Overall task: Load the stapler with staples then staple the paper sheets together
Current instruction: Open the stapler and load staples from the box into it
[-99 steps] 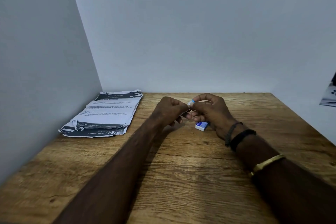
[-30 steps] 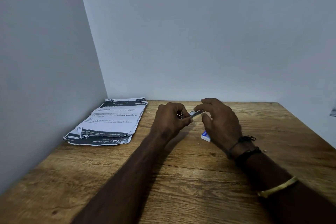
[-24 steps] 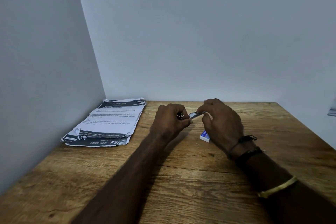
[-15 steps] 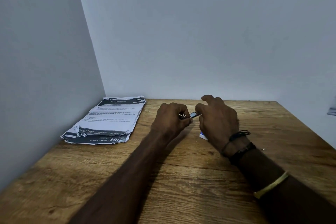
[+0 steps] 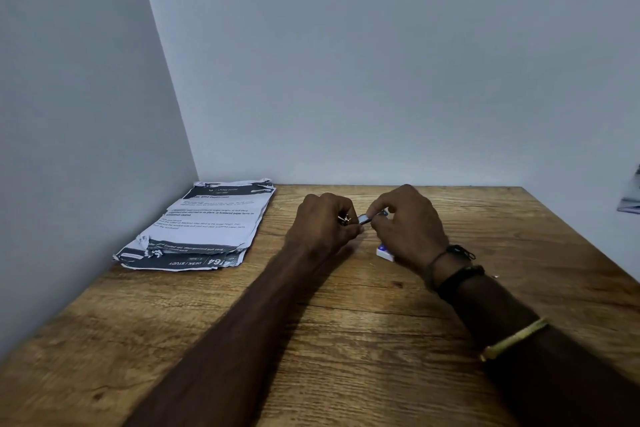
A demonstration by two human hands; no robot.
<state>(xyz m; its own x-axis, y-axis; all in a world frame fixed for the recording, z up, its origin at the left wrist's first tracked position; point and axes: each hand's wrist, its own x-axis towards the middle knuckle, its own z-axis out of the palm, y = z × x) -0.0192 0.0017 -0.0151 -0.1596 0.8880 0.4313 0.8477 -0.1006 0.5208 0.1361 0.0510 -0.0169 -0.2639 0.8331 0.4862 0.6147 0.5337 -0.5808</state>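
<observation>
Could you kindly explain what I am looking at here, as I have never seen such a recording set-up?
There is no machine: a person wears a camera on the head, so this one view looks forward and down at the work. The left hand grips a small metal stapler, mostly hidden, and the right hand pinches its other end. On the wooden table lie a stack of printed paper sheets by the left wall and a small white-and-blue box, probably staples, partly hidden by the right hand.

Left hand (image 5: 322,224), right hand (image 5: 410,220) pinch stapler (image 5: 367,218) — paper sheets (image 5: 207,225) far left.
</observation>
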